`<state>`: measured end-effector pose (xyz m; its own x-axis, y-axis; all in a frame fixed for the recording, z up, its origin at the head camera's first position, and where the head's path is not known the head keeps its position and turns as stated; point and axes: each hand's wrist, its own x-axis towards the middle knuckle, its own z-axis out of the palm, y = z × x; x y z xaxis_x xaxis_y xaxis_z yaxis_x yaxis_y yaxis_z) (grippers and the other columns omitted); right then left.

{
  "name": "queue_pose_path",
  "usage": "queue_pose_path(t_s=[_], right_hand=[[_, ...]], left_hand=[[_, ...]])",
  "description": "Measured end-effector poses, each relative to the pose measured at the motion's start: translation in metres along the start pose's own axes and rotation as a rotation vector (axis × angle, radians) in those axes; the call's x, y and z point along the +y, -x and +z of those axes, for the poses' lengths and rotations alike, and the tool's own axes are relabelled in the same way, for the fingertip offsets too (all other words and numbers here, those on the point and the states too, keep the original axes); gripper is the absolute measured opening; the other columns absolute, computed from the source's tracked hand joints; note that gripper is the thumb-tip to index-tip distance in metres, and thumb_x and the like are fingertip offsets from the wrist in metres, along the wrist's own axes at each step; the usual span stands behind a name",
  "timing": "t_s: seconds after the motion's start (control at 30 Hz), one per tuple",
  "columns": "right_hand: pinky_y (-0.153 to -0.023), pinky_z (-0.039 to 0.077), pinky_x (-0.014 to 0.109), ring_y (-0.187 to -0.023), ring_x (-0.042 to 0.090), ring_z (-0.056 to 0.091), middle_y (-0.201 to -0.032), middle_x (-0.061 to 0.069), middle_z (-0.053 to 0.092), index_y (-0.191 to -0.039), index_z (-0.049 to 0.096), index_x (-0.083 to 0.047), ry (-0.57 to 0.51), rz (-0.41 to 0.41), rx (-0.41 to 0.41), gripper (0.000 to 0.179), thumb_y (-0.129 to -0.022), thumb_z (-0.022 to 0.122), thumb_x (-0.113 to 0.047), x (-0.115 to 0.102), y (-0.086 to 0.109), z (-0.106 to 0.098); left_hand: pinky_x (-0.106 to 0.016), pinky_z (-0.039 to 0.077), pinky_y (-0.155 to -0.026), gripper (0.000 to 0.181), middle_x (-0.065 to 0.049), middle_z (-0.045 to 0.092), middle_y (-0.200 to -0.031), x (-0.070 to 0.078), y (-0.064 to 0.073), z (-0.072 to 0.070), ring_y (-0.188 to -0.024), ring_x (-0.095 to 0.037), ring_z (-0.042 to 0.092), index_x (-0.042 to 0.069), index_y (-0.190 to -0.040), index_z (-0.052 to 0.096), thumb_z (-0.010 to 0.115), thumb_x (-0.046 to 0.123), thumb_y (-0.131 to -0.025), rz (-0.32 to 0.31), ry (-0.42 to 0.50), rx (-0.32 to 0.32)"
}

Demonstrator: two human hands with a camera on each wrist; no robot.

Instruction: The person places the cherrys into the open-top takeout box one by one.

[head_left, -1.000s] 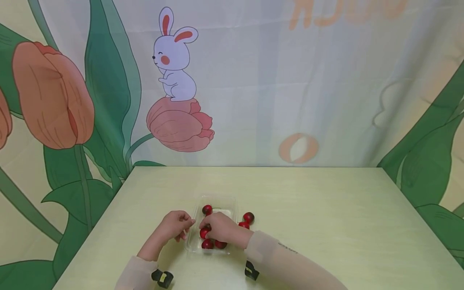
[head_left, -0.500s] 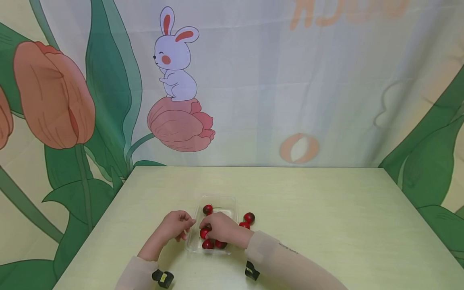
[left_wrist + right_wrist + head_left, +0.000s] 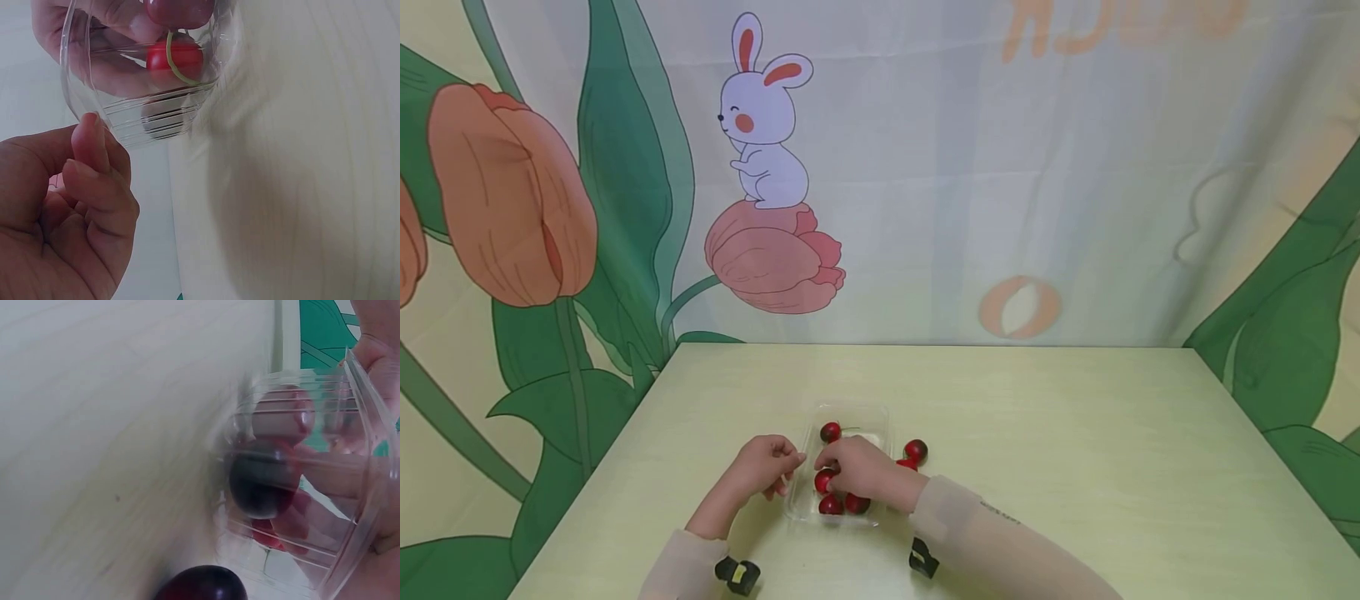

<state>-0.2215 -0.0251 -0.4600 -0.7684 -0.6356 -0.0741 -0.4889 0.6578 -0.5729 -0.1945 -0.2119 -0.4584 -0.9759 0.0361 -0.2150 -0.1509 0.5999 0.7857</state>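
Observation:
A clear plastic box [image 3: 880,417] with several red cherries stands on the table. My left hand [image 3: 765,467] is at its left side; thumb and forefinger pinch the rim in the left wrist view, the other fingers curled. My right hand [image 3: 862,471] reaches down into the box from the right. Its fingers curl around a cherry [image 3: 824,481], though the hand hides part of the grip. Nearer the front of the box lie two more cherries, one at left [image 3: 831,505] and one at right [image 3: 857,503]. Farther back sits a dark red cherry [image 3: 831,432] with a green stem.
Just right of the box, a dark cherry [image 3: 916,452] lies on the pale table [image 3: 1060,450], with another red one partly covered by the right wrist. Behind the table's far edge hangs a printed curtain [image 3: 895,208] with a rabbit and tulips.

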Motion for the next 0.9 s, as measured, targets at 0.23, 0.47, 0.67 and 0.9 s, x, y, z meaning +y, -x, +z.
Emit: queue_pose_path(t_s=[0.23, 0.47, 0.67, 0.9], right_hand=[[-0.074, 0.047, 0.018, -0.074, 0.004, 0.05, -0.091, 0.002, 0.073, -0.111, 0.076, -0.005, -0.038, -0.013, 0.013, 0.022, -0.089, 0.077, -0.005, 0.002, 0.002, -0.003], [-0.077, 0.05, 0.018, -0.079, 0.004, 0.058, -0.103, 0.006, 0.077, -0.109, 0.075, -0.005, -0.101, -0.012, 0.024, 0.017, -0.092, 0.073, -0.007, 0.004, 0.006, -0.008], [-0.08, 0.053, 0.021, -0.086, 0.008, 0.063, -0.104, 0.005, 0.077, -0.108, 0.075, -0.005, -0.127, -0.009, 0.03, 0.016, -0.093, 0.072, -0.009, 0.009, 0.015, -0.017], [-0.088, 0.057, 0.031, -0.101, 0.025, 0.071, -0.109, 0.008, 0.077, -0.111, 0.075, -0.005, -0.137, -0.076, 0.045, 0.018, -0.095, 0.071, -0.01, 0.018, 0.022, -0.027]], left_hand=[[-0.022, 0.042, -0.045, 0.018, -0.003, 0.058, -0.067, 0.0, 0.001, 0.0, -0.047, -0.009, 0.051, 0.0, -0.089, 0.063, 0.063, 0.014, -0.1, 0.014, 0.008, -0.005], [-0.023, 0.042, -0.046, 0.018, -0.003, 0.058, -0.068, 0.0, 0.001, 0.0, -0.048, -0.01, 0.052, 0.0, -0.089, 0.063, 0.063, 0.015, -0.1, 0.008, 0.005, -0.002], [-0.022, 0.042, -0.046, 0.017, -0.003, 0.058, -0.069, 0.001, 0.001, 0.001, -0.048, -0.01, 0.052, 0.001, -0.089, 0.063, 0.063, 0.014, -0.1, -0.013, 0.006, -0.005], [-0.022, 0.042, -0.048, 0.017, -0.003, 0.058, -0.07, 0.002, 0.0, 0.0, -0.05, -0.01, 0.053, -0.001, -0.092, 0.063, 0.063, 0.014, -0.101, -0.034, -0.005, -0.005]])
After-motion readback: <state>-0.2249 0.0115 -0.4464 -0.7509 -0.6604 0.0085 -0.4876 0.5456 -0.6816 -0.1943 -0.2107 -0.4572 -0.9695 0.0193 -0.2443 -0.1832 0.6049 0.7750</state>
